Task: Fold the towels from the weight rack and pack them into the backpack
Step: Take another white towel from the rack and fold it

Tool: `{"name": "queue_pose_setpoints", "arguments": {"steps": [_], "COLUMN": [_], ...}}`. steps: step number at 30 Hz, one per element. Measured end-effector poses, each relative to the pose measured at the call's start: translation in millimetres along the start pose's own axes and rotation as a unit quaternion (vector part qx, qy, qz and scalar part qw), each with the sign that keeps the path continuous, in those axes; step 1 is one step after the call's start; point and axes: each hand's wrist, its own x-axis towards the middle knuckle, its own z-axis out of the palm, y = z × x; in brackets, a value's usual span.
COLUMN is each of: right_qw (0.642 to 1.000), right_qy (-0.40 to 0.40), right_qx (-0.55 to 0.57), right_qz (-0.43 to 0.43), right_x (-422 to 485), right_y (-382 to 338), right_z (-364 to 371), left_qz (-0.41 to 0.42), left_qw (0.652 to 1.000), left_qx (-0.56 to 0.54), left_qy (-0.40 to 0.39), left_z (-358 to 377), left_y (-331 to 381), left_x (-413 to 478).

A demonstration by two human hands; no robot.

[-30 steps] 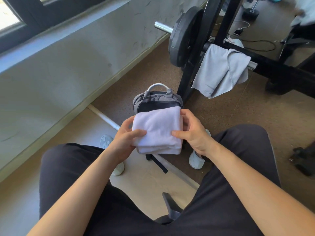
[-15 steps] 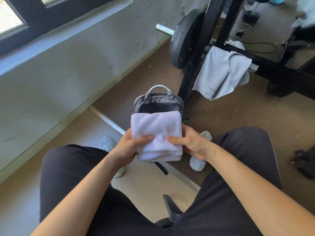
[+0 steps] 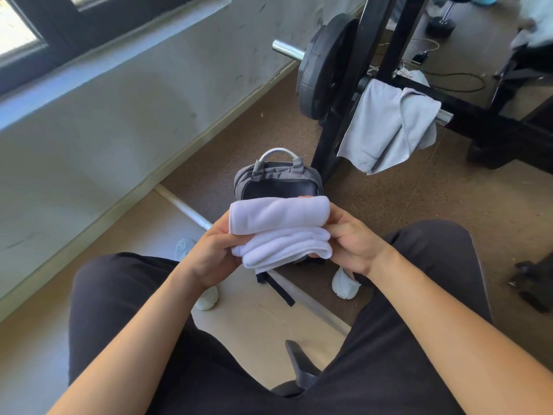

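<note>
Both my hands, left hand (image 3: 214,256) and right hand (image 3: 353,241), pinch the folded white towel (image 3: 279,232) crosswise by its ends, directly above the backpack (image 3: 278,182) just beyond.

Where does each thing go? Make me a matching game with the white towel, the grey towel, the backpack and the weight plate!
Things:
1 white towel
2 grey towel
3 backpack
4 weight plate

Places:
A standing on the floor
B on the silver bar
C held by the left hand and right hand
D hanging over the rack

Pairs: 1-C, 2-D, 3-A, 4-B
</note>
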Motion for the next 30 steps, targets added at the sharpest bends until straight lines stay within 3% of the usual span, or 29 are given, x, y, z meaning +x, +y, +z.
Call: {"name": "queue_pose_setpoints", "arguments": {"steps": [8,13,16,19,25,30], "right_qw": [0.999,0.994,0.978,0.966,0.895,0.86], "right_qy": [0.043,0.062,0.09,0.065,0.019,-0.01], "right_qx": [-0.023,-0.071,-0.185,-0.251,-0.444,-0.509], "right_qz": [0.005,0.062,0.032,-0.009,-0.046,-0.036], "right_x": [-2.2,8.6,12.4,9.7,4.4,1.0], "right_y": [-0.7,8.1,15.9,19.3,17.9,20.2], "right_z": [1.2,-4.7,-6.1,-7.3,-11.8,-10.7], "left_qz": [-0.035,-0.031,-0.013,-0.022,-0.115,-0.171], "left_qw": [0.995,0.994,0.987,0.982,0.939,0.907], "left_qx": [-0.097,0.088,0.148,0.172,0.322,0.381], "left_qy": [-0.012,0.056,0.055,0.07,-0.032,-0.063], "left_z": [1.2,9.6,8.1,1.4,6.0,19.6], "left_y": [12.0,2.7,-5.5,-4.9,-4.5,-10.3], "left_x": [0.2,2.0,4.2,4.4,0.6,-1.3]}}
